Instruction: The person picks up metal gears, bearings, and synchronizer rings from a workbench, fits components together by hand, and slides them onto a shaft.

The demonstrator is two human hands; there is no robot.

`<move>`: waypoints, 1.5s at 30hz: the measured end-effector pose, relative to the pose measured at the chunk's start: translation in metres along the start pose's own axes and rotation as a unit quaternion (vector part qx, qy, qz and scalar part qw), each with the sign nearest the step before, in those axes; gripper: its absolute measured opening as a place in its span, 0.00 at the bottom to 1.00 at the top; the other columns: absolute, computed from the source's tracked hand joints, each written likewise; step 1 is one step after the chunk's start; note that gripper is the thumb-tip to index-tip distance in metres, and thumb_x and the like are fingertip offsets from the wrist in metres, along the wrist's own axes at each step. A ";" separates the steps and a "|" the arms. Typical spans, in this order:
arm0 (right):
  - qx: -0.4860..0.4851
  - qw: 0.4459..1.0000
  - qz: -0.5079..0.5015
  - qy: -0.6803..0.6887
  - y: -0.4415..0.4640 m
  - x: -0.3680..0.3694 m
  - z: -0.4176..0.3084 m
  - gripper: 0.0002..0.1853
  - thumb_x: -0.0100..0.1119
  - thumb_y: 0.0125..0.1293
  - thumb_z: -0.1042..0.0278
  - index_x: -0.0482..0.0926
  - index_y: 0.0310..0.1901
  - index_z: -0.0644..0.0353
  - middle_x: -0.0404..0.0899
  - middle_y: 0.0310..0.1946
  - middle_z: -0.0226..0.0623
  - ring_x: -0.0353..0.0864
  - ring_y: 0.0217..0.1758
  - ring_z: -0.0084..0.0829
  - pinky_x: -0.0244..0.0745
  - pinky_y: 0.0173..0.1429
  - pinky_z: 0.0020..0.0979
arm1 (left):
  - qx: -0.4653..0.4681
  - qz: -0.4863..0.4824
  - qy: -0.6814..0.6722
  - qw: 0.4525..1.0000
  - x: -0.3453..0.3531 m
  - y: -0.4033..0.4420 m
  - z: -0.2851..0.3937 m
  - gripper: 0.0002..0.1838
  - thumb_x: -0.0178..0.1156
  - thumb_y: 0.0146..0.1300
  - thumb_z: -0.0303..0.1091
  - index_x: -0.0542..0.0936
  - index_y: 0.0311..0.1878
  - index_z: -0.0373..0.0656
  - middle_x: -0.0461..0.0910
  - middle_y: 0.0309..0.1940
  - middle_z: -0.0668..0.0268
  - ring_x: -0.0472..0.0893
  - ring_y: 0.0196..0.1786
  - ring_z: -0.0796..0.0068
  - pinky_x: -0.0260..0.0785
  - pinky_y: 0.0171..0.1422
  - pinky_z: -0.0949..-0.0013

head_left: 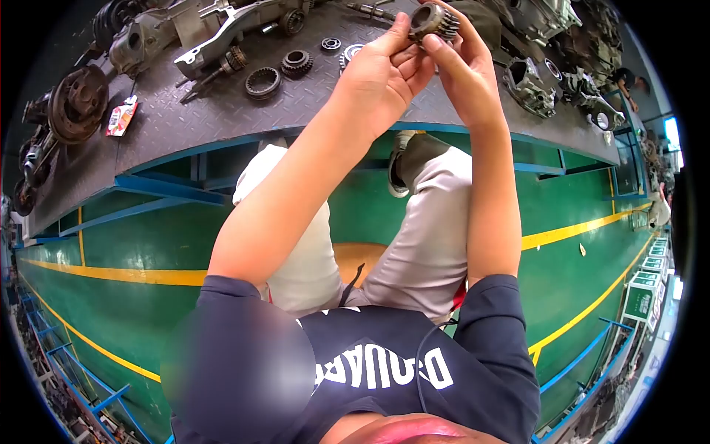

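Observation:
A toothed metal gear (436,24) with a hollow centre is held up over the far side of the workbench. My right hand (464,66) grips it, thumb on its near side and fingers around the right. Against its left side is my left hand (388,70), thumb raised at the rim and the other fingers curled in below. Left of my hands on the bench lie a ring gear (262,83), a smaller gear (297,63) and a bearing (330,44). A further bearing (351,53) is partly hidden by my left hand. Beyond them rests a gear shaft (372,10).
The dark tread-plate workbench (170,122) has a blue frame. A cast housing (225,44), a shaft with gears (218,72), a brake drum (78,103) and a red-white packet (122,116) are on the left. More castings (530,87) stand right. My legs are under the bench edge.

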State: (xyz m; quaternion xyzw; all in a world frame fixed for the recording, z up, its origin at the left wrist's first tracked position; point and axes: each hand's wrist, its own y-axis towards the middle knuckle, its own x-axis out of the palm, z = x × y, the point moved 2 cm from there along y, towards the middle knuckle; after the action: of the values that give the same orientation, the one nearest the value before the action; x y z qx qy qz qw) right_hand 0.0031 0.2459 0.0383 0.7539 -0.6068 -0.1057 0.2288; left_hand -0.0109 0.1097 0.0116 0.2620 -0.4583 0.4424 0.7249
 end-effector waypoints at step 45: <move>0.152 0.793 -0.204 -0.554 -0.003 -0.038 0.072 0.39 0.83 0.50 0.59 0.81 0.63 0.67 0.88 0.53 0.51 0.88 0.58 0.45 0.78 0.67 0.40 | 0.197 0.196 0.299 0.913 -0.023 -0.053 0.073 0.13 0.52 0.79 0.37 0.81 0.49 0.38 0.81 0.40 0.64 0.78 0.40 0.75 0.69 0.43 0.70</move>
State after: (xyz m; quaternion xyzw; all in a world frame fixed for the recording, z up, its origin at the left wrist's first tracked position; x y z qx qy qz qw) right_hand -0.0348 0.2670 -0.0302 0.6975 -0.4704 -0.4556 -0.2910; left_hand 0.0000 0.0176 0.0246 0.1599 -0.1661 0.7146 0.6605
